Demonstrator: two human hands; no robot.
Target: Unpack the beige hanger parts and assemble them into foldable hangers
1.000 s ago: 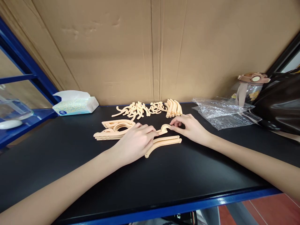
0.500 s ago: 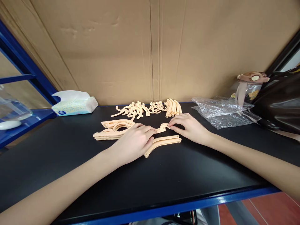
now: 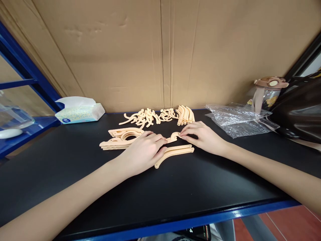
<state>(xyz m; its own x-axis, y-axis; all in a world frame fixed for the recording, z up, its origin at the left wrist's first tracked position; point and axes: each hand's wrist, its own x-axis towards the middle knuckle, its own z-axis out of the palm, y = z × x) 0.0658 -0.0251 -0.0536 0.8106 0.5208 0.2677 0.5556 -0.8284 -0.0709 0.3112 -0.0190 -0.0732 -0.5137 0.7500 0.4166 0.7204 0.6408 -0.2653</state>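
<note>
My left hand [image 3: 145, 152] and my right hand [image 3: 203, 136] meet over the middle of a black table [image 3: 75, 174]. Both pinch the same small peach plastic hook piece [image 3: 173, 137], the left at its near end, the right at its curled far end. Just in front of the hands lies a long curved peach hanger arm [image 3: 175, 152] flat on the table. A stack of similar peach hanger parts [image 3: 120, 138] rests left of my left hand. Further back lie a heap of small peach hooks [image 3: 147, 117] and a bundle of peach arms [image 3: 186, 115].
A tissue pack [image 3: 79, 112] sits at the back left. Crumpled clear plastic bags [image 3: 238, 120], a lidded drinking bottle [image 3: 267, 92] and a dark bag [image 3: 298, 110] crowd the back right. A cardboard wall [image 3: 160, 50] closes the rear; the table's blue edge [image 3: 200, 219] runs along the front.
Both hands have stayed on the hook piece with only slight shifts of the fingers. Nothing else has moved.
</note>
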